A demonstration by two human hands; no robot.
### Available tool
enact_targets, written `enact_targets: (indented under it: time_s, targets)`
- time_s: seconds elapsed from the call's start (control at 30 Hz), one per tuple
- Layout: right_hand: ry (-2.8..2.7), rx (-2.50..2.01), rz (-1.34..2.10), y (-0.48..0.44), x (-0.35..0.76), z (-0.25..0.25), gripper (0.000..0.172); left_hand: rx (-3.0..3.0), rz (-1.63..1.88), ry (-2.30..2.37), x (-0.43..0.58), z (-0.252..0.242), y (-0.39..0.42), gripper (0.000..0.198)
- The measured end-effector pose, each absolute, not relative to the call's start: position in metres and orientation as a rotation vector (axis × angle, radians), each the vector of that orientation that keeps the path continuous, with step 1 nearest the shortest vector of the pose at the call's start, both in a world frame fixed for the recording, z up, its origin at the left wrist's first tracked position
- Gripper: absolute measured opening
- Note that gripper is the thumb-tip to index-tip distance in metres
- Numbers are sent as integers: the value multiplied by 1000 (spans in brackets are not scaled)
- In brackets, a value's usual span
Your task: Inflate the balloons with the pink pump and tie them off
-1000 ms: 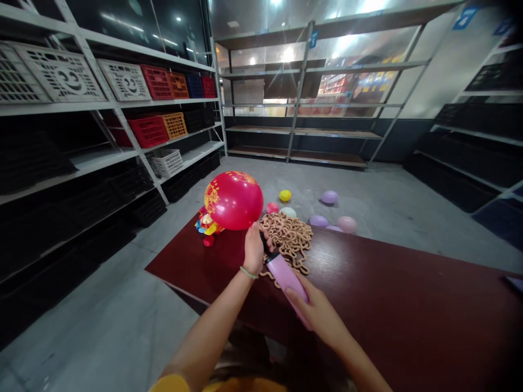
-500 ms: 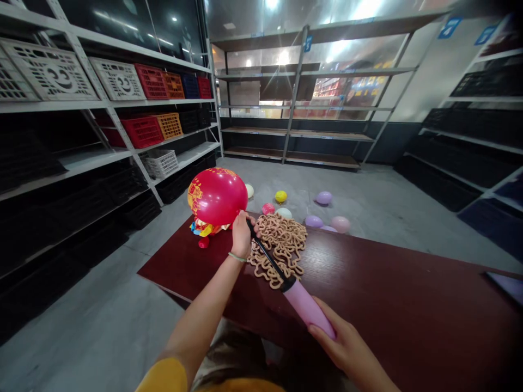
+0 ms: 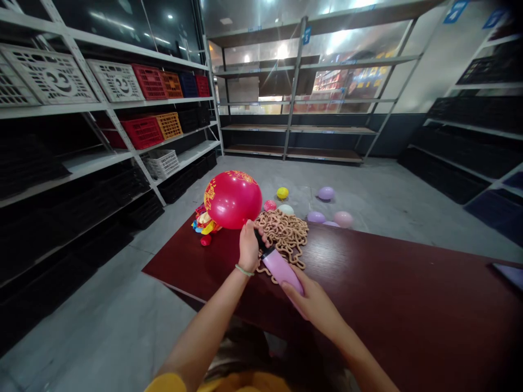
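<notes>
My left hand (image 3: 250, 245) is closed around the black end of a balloon pump, with the neck of a red balloon (image 3: 233, 199) pinched at that end. The balloon is inflated and carries yellow printed figures. My right hand (image 3: 304, 294) grips the pink barrel of the pump (image 3: 281, 272), which is pushed up close to my left hand, so the black rod is hidden. Behind the pump a heap of tan chain-like links (image 3: 286, 234) lies on the dark red table (image 3: 368, 283). Uninflated coloured balloons (image 3: 204, 222) lie left, partly behind the red balloon.
On the floor beyond the table lie several inflated balloons, among them a yellow balloon (image 3: 282, 193) and a purple balloon (image 3: 326, 193). A shelf rack with crates (image 3: 115, 81) stands left; another rack (image 3: 292, 109) stands at the back. A flat dark object (image 3: 509, 276) lies at the table's right end.
The pump's barrel has slid up over its rod toward my left hand, my right hand moving up and left with it. The red balloon and my left hand appear shifted slightly right.
</notes>
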State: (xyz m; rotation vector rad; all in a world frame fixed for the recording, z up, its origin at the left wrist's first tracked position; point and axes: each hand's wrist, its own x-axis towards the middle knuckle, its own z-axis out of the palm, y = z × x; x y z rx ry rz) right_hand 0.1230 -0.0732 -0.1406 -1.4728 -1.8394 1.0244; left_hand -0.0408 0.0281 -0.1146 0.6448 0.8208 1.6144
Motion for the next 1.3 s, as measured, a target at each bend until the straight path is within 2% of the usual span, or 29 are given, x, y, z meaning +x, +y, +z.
enact_targets:
  time_s: [0.23, 0.37, 0.5, 0.67, 0.87, 1.1, 1.3]
  targets:
    - [-1911, -1539, 837, -88, 138, -149, 63, 683, 1569, 824, -36, -111, 29, 31]
    - [-2023, -1566, 645, -110, 172, -167, 59, 671, 1665, 795, -44, -102, 39, 30]
    - [-1966, -1726, 361, -120, 211, -177, 56, 821, 1539, 864, -70, -105, 54, 33]
    - [-2074, -1811, -64, -77, 227, -156, 54, 887, 1527, 1008, -91, -137, 64, 33]
    - [-2312, -1566, -441, 8, 208, -157, 46, 1043, 1632, 1219, -100, -175, 62, 35]
    - [-2276, -1474, -471, 33, 197, -199, 41, 1233, 1461, 1307, -95, -184, 53, 35]
    - [-2271, -1490, -445, 32, 200, -204, 45, 1326, 1416, 1321, -94, -190, 53, 37]
